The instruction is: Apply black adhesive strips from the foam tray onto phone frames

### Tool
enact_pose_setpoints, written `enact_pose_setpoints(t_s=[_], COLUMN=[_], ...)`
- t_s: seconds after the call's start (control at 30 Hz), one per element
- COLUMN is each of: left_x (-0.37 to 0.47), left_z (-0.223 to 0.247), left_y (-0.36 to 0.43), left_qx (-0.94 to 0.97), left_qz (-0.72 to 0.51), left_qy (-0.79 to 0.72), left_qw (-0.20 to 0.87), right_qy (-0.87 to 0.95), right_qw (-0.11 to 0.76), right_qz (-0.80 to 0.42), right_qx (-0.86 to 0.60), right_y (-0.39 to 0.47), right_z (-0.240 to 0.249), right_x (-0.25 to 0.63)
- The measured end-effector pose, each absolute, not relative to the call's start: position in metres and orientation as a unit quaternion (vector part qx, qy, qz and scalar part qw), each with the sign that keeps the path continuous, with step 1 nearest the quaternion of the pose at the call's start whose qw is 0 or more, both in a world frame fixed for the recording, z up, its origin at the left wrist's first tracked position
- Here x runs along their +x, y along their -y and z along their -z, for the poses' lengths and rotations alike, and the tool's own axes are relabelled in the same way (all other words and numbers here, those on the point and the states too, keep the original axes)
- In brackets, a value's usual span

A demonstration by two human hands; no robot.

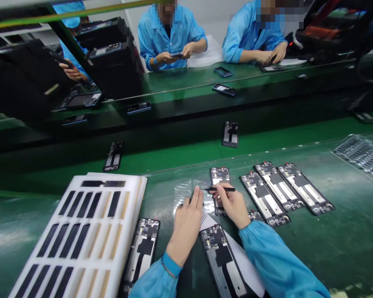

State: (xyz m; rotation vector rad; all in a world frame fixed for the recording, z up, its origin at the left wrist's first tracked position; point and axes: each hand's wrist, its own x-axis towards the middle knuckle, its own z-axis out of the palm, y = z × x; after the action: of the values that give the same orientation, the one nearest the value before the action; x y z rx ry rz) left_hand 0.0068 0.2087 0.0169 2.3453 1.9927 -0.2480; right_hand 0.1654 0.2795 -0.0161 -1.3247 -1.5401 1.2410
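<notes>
Your right hand (233,205) pinched black tweezers (221,189), their tips pointing left over a clear plastic sheet (186,192) at the middle of the green bench (329,244). Your left hand (188,221) lay palm down, fingers pressed flat on that sheet, holding nothing. Six opened phone frames lay near you: one (219,176) just beyond the tweezers, three (286,188) fanned to the right, two near your forearms (143,248). Two more sat far off on the belt (230,133). One white tray (81,244) of black strips lay near left.
</notes>
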Motion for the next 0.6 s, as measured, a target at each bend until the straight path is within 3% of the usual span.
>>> enact_pose_setpoints(t_s=[0.17,0.33,0.5,0.6], left_x=[0.006,0.005,0.008,0.01], left_z=[-0.015,-0.024,-0.052,-0.069], left_y=[-0.209,-0.2,-0.179,-0.168], left_qx=[0.735,0.534,0.26,0.191], left_qz=[-0.002,-0.337,-0.5,-0.523], left_qy=[-0.667,-0.701,-0.525,-0.457], left_qw=[0.117,0.331,0.638,0.693], right_qy=[0.616,0.569,0.562,0.594], right_qw=[0.368,0.421,0.432,0.424], right_qz=[-0.473,-0.511,-0.56,-0.553], right_qx=[-0.51,-0.487,-0.428,-0.401], right_y=[-0.282,-0.277,-0.246,-0.23], right_z=[0.02,-0.003,-0.049,-0.064], right_x=[0.164,0.164,0.173,0.176])
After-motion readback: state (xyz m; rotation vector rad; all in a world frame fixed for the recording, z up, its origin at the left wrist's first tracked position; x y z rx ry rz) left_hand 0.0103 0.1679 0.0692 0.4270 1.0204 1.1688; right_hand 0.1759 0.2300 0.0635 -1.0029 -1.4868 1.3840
